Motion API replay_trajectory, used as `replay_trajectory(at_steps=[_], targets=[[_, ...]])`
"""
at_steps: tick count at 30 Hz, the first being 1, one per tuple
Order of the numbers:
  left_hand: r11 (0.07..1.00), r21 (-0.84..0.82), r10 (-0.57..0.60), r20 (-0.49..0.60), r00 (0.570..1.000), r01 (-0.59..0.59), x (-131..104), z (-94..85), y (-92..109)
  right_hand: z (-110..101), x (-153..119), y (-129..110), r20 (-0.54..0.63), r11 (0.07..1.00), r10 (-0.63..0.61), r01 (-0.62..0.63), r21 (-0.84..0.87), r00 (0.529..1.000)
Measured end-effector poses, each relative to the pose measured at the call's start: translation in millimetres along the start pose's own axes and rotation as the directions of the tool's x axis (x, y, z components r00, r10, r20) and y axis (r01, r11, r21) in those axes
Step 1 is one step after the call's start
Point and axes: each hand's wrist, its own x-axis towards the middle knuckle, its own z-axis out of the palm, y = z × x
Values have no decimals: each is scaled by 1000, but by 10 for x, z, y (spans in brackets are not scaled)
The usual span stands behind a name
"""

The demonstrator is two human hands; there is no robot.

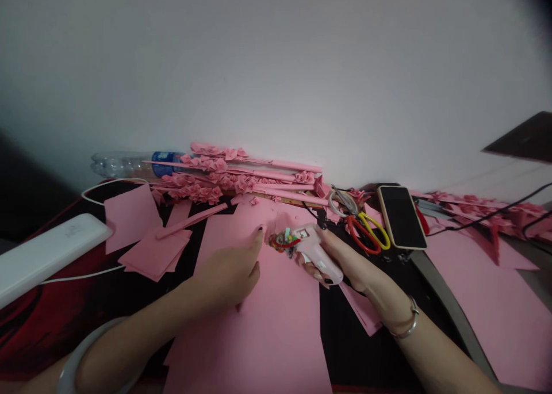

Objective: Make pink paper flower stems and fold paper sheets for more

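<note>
My right hand (330, 259) is wrapped round a pale pink glue gun (321, 261), whose nozzle end points left and is covered in a multicoloured clump. Just left of that clump, my left hand (237, 273) is over large pink paper sheets (276, 336). Its index finger reaches forward to a small pink paper piece (264, 231); the other fingers are curled, and whether they hold anything is hidden. Small pink scraps lie on the sheet beyond the fingertips.
Pink paper flowers and rolled stems (241, 181) lie along the wall, beside a plastic bottle (125, 165). Scissors (366, 230) and a phone (402, 217) are at right. Pink squares (133, 215) and a white device (56, 253) with a cable are at left.
</note>
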Motion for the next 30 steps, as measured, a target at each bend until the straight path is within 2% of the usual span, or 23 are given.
replay_trajectory(at_steps=[2, 8, 14, 21, 25, 30], targets=[[1000, -14, -18, -6, 1000, 18, 4, -7, 1, -17, -4, 5, 17, 999, -23, 23, 27, 1000], [999, -29, -35, -11, 999, 35, 7, 1, -4, 30, 13, -65, 113, 990, 95, -106, 96, 989], [998, -68, -4, -31, 1000, 2, 23, 25, -39, 61, 52, -71, 85, 980, 130, -141, 137, 988], [989, -150, -5, 33, 999, 10, 21, -9, -26, -24, 123, 8, 142, 969, 148, -172, 179, 979], [995, -92, -38, 34, 999, 41, 29, -28, -24, -17, 127, 11, 135, 956, 151, -179, 231, 979], [993, -105, -41, 61, 997, 47, 27, -61, -25, -18, 142, 28, 111, 955, 200, -219, 199, 973]])
